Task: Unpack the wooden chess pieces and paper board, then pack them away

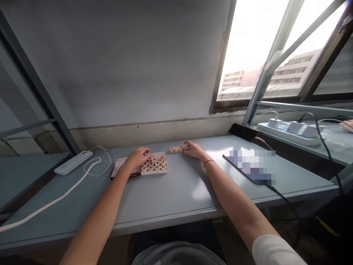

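A shallow box [166, 165] holds several round Chinese chess pieces [156, 167], the nearer ones with black characters and the far ones with red. My left hand [138, 158] hovers over the box's left part, its fingers bent and apart, partly hiding the pieces there. Against the box's left side lies a white-lined lid with a dark red edge [117, 167]. Farther back, red-marked pieces [176, 149] stand in a short row. My right hand [193, 150] is at the row's right end, thumb and fingers around the last piece [186, 148].
At left lie a white power strip [74, 162] and a thick white cable [55, 200]. To the right are a flat blurred-out device [245, 165] with a dark cable and a black phone-like object [243, 131]. Another power strip [292, 133] with chargers sits beyond the metal frame.
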Available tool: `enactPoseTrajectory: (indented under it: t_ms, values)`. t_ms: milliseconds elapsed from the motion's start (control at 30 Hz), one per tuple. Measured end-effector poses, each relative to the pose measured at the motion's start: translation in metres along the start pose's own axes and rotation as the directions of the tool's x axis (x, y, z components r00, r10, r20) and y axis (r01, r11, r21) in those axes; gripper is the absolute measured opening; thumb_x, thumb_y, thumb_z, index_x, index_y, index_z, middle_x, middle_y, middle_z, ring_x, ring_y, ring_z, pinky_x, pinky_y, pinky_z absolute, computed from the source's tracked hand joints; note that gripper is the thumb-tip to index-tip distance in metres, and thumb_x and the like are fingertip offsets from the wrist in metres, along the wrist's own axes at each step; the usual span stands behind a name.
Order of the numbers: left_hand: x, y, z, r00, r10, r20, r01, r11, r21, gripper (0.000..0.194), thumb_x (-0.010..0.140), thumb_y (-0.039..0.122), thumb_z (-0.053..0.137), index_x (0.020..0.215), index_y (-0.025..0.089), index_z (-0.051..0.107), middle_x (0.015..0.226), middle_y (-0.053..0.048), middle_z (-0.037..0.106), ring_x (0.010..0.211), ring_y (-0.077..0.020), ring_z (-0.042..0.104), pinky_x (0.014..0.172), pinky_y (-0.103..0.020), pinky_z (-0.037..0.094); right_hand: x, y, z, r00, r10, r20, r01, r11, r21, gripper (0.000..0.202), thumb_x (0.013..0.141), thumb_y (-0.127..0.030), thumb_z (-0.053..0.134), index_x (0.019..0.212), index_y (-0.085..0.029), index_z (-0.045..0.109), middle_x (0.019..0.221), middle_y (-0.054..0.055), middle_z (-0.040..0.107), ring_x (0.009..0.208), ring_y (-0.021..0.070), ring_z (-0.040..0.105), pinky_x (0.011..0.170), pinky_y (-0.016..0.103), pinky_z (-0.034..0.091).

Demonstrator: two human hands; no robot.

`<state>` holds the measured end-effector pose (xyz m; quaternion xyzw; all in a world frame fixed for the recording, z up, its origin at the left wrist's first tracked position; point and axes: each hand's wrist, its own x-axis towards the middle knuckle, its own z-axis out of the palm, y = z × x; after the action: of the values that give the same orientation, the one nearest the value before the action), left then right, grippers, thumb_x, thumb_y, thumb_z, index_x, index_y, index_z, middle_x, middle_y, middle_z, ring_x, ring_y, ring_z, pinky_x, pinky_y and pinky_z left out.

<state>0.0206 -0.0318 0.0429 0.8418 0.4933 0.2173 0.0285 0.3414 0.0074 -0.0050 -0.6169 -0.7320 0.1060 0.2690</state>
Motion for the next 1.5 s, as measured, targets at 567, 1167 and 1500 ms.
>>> enactPoseTrajectory:
  t_ms: [567,1167,1500]
  values:
    - [-0.001,0.007,-0.004,0.992,-0.055,0.117,0.053,0.998,0.023,0.04,0.084,0.042,0.04,0.108,0.018,0.061,0.109,-0.009,0.062,0.092,-0.0232,0.06,0.077,-0.03,0.047,0.002,0.0,0.002,1.0,-0.005,0.012,0.006,1.0,-0.014,0.052,0.073,-0.04,0.062,0.119,-0.018,0.052,0.105,0.01,0.063,0.097,0.0229,0.056,0.078,0.027,0.041]
    - [-0.001,0.011,-0.004,0.987,-0.06,0.151,0.055,0.998,0.033,0.039,0.084,0.043,0.04,0.107,0.019,0.061,0.111,-0.008,0.062,0.096,-0.0229,0.058,0.08,-0.029,0.045,-0.008,-0.029,0.01,0.995,0.079,-0.066,-0.09,0.978,-0.188,0.065,0.074,-0.059,0.054,0.123,-0.017,0.046,0.115,0.015,0.058,0.108,0.0327,0.046,0.081,0.038,0.037]
    - [0.001,0.004,0.002,0.966,-0.142,0.216,0.096,0.973,0.207,0.044,0.088,0.035,0.028,0.105,0.023,0.066,0.116,-0.007,0.06,0.105,-0.0273,0.05,0.084,-0.035,0.041,-0.014,-0.074,0.0,0.977,-0.193,-0.088,0.188,0.98,-0.066,0.033,0.089,-0.037,0.042,0.114,-0.021,0.056,0.095,0.008,0.065,0.087,0.0218,0.056,0.07,0.027,0.036]
